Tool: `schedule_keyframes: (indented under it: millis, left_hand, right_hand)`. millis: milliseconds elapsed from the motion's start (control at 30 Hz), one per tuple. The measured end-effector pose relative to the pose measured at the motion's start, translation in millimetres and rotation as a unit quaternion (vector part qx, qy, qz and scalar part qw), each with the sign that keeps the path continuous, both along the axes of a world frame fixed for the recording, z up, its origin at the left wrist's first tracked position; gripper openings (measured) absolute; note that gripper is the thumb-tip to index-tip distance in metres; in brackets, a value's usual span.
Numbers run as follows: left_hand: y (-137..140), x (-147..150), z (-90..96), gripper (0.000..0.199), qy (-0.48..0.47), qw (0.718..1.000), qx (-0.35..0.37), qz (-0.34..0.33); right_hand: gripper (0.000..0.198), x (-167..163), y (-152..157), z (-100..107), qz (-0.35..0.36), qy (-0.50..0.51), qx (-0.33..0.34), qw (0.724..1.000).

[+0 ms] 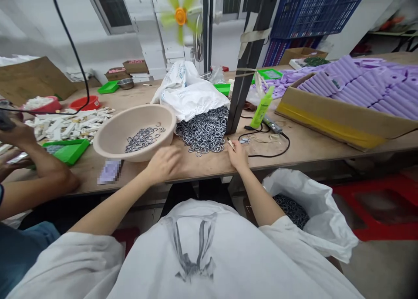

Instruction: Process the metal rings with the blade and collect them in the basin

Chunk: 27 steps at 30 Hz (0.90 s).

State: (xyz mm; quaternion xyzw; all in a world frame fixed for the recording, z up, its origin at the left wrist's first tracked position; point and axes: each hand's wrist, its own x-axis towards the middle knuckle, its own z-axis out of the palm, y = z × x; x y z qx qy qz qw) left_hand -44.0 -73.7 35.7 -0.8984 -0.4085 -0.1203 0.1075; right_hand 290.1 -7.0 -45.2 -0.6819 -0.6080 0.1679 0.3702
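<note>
Grey rings [204, 131] heaped on table [199, 166] at mouth of white sack [196, 96], between beige basin [107, 140] and dark post [242, 83]. More rings lying in basin. Hands apart. Left hand [165, 163] just beside basin's near right side, fingers bent; motion blur, so cannot tell whether anything sits in grasp. Right hand [239, 156] at table edge, right of heap, closed around slim pale stick [231, 144]. Black cable [267, 155] and lime bottle [262, 108] beyond it. Co-worker's forearm [48, 168] far left, near green tray [73, 153].
</note>
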Motion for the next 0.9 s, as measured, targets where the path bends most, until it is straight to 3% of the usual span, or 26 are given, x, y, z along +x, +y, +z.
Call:
schedule_keyframes:
  millis: [67,100,233,333,900]
  left_hand:
    - [-20,-15,-22.1,0.045,0.082,0.987,-0.089,-0.107]
    - [-25,-26,-30.7,0.052,0.112,0.979,-0.12,-0.117]
    - [-23,-63,-47.9,0.07,0.158,0.974,-0.161,-0.022]
    - [-17,-71,-50.3,0.074,0.158,0.973,-0.17,0.009]
    - [-21,-70,-55.4,0.073,0.129,0.978,-0.164,0.018]
  right_hand:
    - [0.032,1,0,0,0.0,0.0,0.001,1.0]
    - [0.032,1,1,-1,0.001,0.0,0.001,1.0]
    - [0.032,2,1,-2,0.001,0.001,0.004,1.0]
    - [0.032,2,2,-3,0.002,0.005,0.008,1.0]
    - [0.037,3,-1,-3,-0.004,0.041,0.028,0.999]
